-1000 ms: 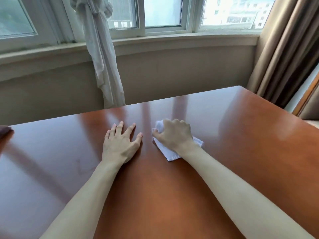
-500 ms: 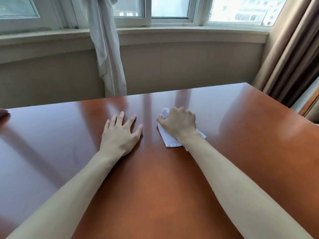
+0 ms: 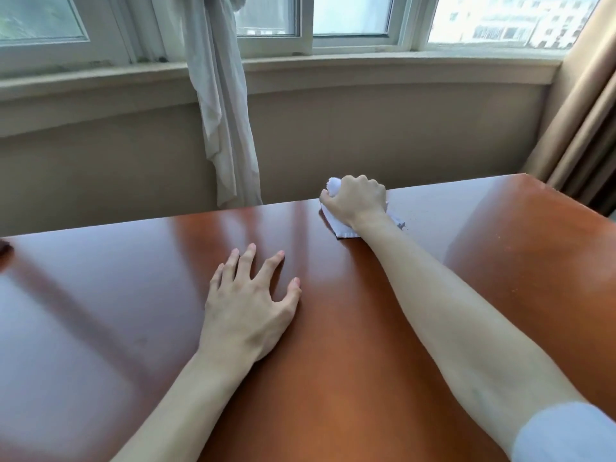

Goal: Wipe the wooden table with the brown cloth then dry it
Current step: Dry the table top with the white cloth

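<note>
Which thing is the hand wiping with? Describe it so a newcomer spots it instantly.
Start at the wooden table under the window and go to its far edge, right of the hanging white curtain. There the right hand grips a bunched white cloth and presses it to the wood. It is the only white item on the tabletop.

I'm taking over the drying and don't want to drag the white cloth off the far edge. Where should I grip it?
Grip the bunched top of the cloth, coming from above on the near side. The right hand already holds it that way, fingers curled over the wad, the flat tail trailing toward you on the table. Probably the flat tail gives less to grasp.
</note>
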